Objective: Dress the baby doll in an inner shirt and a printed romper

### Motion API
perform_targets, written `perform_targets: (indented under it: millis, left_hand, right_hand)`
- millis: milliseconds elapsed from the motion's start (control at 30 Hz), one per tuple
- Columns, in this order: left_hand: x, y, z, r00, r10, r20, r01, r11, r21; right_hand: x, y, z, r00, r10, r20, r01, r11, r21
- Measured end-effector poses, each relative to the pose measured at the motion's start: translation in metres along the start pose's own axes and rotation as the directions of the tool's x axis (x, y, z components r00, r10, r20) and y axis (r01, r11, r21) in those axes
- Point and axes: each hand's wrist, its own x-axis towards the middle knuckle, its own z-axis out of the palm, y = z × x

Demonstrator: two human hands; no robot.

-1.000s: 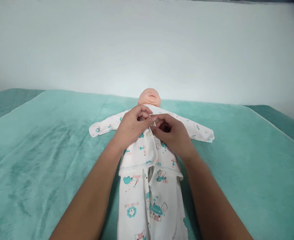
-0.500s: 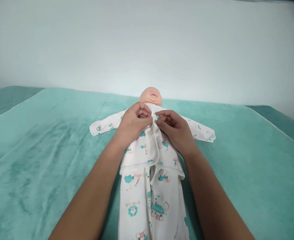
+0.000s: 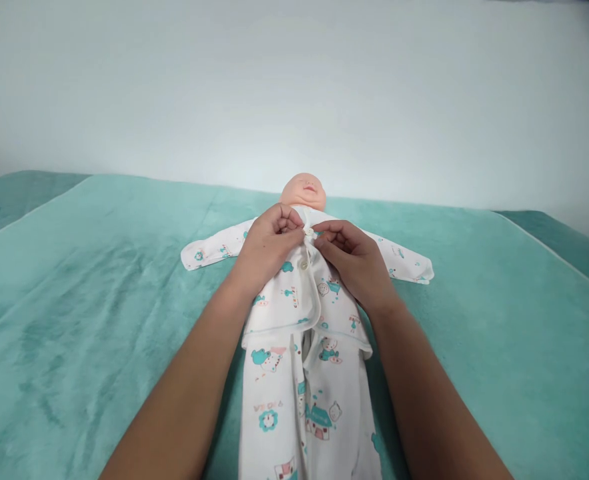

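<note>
On its back lies a baby doll (image 3: pixel 303 191), dressed in a white printed jacket (image 3: pixel 289 303) and matching trousers (image 3: pixel 269 393). My left hand (image 3: pixel 274 240) pinches the jacket's front edge at the upper chest. Across from it, my right hand (image 3: pixel 351 257) grips the other side of the opening, thumb and forefinger close together. A pale button (image 3: pixel 309 232) shows between the fingertips of both hands. Lower on the front, another button (image 3: pixel 303 265) appears fastened. Both sleeves stretch out sideways, and the jacket's lower front corners are parted above the trousers.
A green plush blanket (image 3: pixel 99 300) with creases on its left side lies under the doll. Darker green cloth (image 3: pixel 564 233) shows beyond its pale edges. Behind the doll's head stands a plain white wall (image 3: pixel 294 87).
The button between my fingertips now shows more plainly at the front edge. Both hands stay at the upper chest with only slight finger movement.
</note>
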Motion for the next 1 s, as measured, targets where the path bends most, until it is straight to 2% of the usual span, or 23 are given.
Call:
perform_targets:
  millis: [300, 433, 567, 667, 800, 933, 1000]
  left_hand:
    - [0.001, -0.001, 0.004, 0.999, 0.033, -0.024, -0.032, 0.999, 0.037]
    - [0.002, -0.003, 0.005, 0.998, 0.044, -0.04, -0.041, 0.996, 0.078]
    - [0.0, -0.003, 0.0, 0.996, 0.079, -0.053, -0.077, 0.996, 0.044]
    - [-0.004, 0.004, -0.008, 0.998, 0.057, 0.03, -0.058, 0.997, 0.046]
    - [-0.009, 0.016, -0.022, 0.97, -0.049, 0.237, -0.001, 0.978, 0.207]
    - [-0.008, 0.02, -0.031, 0.936, -0.05, 0.349, -0.071, 0.943, 0.324]
    - [-0.006, 0.02, -0.033, 0.914, -0.037, 0.404, -0.122, 0.924, 0.362]
  right_hand:
    - [0.0, -0.002, 0.0, 0.999, 0.05, -0.017, -0.05, 0.999, 0.011]
    - [0.0, -0.001, 0.0, 0.995, 0.098, -0.003, -0.097, 0.99, 0.1]
    - [0.0, -0.002, -0.003, 0.996, 0.08, -0.03, -0.075, 0.989, 0.124]
    - [-0.004, -0.009, -0.008, 0.996, 0.064, 0.056, -0.059, 0.995, -0.076]
    - [-0.012, -0.023, -0.014, 0.975, 0.073, 0.208, 0.019, 0.911, -0.412]
    - [-0.02, -0.031, -0.013, 0.964, 0.077, 0.255, 0.082, 0.825, -0.56]
    - [-0.023, -0.033, -0.009, 0.97, 0.034, 0.242, 0.13, 0.766, -0.629]
